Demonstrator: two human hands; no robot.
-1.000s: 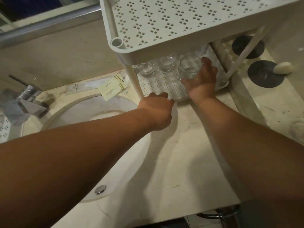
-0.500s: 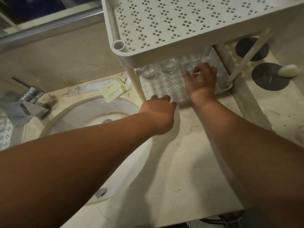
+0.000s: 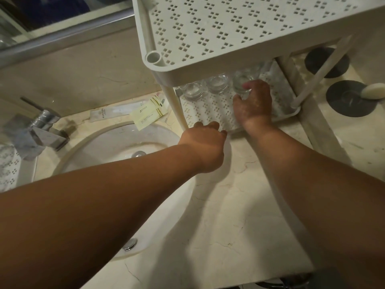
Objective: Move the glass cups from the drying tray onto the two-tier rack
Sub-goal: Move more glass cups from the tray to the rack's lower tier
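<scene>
Rack's upper tier (image 3: 239,28) overhangs the glass cups (image 3: 216,82); right hand (image 3: 253,103) grips one (rightmost), left hand (image 3: 205,140) curls on the lower shelf edge (image 3: 208,113), beside sink (image 3: 116,142).

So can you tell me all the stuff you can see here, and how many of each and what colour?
two-tier rack: one, cream white, on the counter at top right
glass cups: three seen, clear, in a row on the rack's lower shelf
sink: one, white, set in the counter at left
tap: one, silver, behind the sink
sachets: a few, pale yellow and white, between sink and rack
round mats: two, dark grey, on the counter at right
soap: one, off-white, on the nearer mat
counter: one, cream marble
left hand: one, at the lower shelf's front edge
right hand: one, gripping the rightmost cup
</scene>
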